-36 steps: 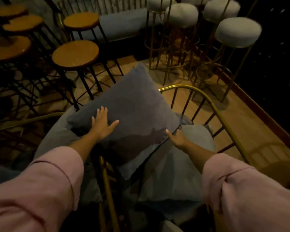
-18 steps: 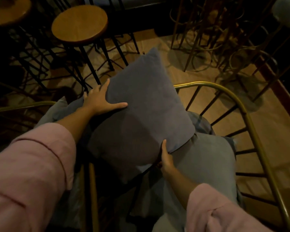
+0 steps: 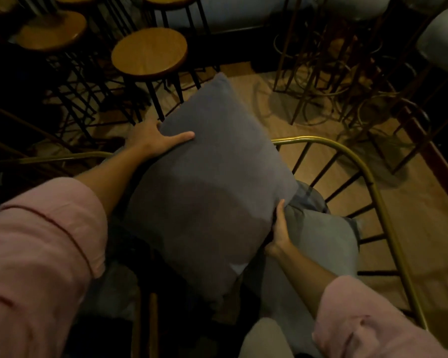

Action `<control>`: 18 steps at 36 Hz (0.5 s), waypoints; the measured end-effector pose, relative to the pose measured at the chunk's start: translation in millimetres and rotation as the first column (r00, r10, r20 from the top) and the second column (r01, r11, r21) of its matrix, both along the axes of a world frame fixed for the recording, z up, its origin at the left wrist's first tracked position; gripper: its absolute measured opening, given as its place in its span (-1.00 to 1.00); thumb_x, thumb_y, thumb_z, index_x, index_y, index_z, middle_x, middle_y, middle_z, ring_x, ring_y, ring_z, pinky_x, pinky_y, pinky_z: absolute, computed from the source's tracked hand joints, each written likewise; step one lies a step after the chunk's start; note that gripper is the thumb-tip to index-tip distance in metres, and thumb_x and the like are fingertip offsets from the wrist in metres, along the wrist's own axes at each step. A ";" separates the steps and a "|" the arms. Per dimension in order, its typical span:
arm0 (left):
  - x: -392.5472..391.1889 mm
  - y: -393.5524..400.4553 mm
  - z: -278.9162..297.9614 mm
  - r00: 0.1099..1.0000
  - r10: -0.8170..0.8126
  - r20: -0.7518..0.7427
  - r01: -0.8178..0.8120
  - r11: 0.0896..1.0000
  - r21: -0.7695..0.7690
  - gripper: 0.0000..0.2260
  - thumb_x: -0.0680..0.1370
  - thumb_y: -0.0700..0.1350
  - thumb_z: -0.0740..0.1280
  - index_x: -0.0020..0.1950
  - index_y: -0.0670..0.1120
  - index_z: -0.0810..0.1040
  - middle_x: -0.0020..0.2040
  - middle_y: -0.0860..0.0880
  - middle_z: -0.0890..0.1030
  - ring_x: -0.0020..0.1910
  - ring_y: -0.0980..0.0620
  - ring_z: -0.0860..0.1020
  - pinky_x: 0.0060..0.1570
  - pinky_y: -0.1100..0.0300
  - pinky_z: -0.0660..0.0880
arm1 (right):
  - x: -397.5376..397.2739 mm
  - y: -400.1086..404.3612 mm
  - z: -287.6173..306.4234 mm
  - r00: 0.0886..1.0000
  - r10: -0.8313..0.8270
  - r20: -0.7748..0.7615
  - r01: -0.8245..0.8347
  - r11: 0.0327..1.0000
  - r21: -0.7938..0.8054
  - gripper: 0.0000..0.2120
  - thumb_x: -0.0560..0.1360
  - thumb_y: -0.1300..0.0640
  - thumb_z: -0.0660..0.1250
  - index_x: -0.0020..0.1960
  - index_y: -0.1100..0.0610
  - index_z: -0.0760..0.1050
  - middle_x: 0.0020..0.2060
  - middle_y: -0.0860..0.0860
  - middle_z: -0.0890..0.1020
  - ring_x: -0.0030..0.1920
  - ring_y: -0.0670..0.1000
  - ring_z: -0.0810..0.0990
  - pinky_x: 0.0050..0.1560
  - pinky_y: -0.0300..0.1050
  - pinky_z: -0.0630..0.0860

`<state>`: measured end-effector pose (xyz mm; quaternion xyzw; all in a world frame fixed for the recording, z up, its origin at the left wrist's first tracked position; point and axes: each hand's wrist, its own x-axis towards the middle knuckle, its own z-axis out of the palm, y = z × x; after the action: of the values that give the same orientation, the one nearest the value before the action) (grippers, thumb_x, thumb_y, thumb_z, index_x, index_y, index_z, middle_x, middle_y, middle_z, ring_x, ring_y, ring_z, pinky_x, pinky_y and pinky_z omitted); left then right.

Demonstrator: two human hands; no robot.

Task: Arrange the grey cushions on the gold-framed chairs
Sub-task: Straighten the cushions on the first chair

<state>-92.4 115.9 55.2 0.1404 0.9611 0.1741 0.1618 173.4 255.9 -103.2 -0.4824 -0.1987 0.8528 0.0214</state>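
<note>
Two hands are holding one grey cushion (image 3: 212, 192) upright on its corner between a pair of gold-framed chairs. We are gripping its upper left edge with our left hand (image 3: 150, 140), the thumb lying flat across the front face and the fingers (image 3: 142, 126) wrapping behind the edge, so we are clasping the fabric there. Our right hand (image 3: 278, 236) is pressing against the cushion's lower right edge, thumb pointing up along the seam; its fingers are hiding behind the cushion, so we cannot tell how tightly they are closing, though the hand is clearly grasping that side.

We are seeing the right-hand gold-framed chair (image 3: 373, 187) acting as the holder here: inside its curved rail and dark spindles a second, paler grey cushion (image 3: 321, 244) is lying on the seat, with a bunched piece of bluish fabric (image 3: 308, 195) sitting just behind it against the spindles. The cushion we are holding is touching that paler one along its right edge and is leaning partly over the chair's near side.

The left-hand chair's gold rail (image 3: 49, 158) is showing beside our left forearm. Pink sleeves (image 3: 36, 241) are covering both arms. Beyond, round wooden stools (image 3: 149, 51) are standing on the wooden floor (image 3: 424, 228).
</note>
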 end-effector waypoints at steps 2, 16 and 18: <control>1.2 -13.4 17.5 0.999 0.047 0.005 -0.047 0.998 0.049 0.03 0.07 0.65 0.23 0.24 -0.11 0.54 0.19 -0.13 0.62 0.10 -0.20 0.60 0.10 -0.10 0.57 | -0.8 2.8 17.9 1.000 0.018 -0.001 -0.018 1.000 0.020 -0.06 0.22 -0.56 0.29 0.35 0.07 0.48 0.25 0.14 0.57 0.23 0.20 0.52 0.35 0.24 0.39; 31.4 -206.8 77.7 0.966 0.229 0.119 -0.258 0.853 0.454 -0.35 0.39 0.24 0.44 0.36 -0.10 0.47 0.31 -0.11 0.57 0.26 -0.11 0.56 0.15 0.13 0.47 | -51.3 -77.0 155.1 0.959 0.217 -0.184 -0.129 0.907 0.402 -0.55 0.42 -0.34 0.34 0.13 -0.05 0.55 0.13 0.06 0.63 0.17 0.13 0.57 0.31 0.22 0.43; 36.9 -247.2 78.9 0.960 0.249 0.126 -0.278 0.819 0.503 -0.23 0.30 0.30 0.47 0.39 -0.07 0.46 0.32 -0.07 0.57 0.30 -0.07 0.54 0.24 0.12 0.45 | -65.6 -102.8 166.0 0.945 0.268 -0.186 -0.164 0.884 0.438 -0.49 0.41 -0.28 0.40 0.23 0.00 0.54 0.14 0.05 0.65 0.16 0.12 0.59 0.31 0.19 0.45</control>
<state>-55.5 -131.3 134.1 0.0396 0.8845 0.4494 0.1191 107.8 153.2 62.8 -0.3341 -0.4249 0.8397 0.0520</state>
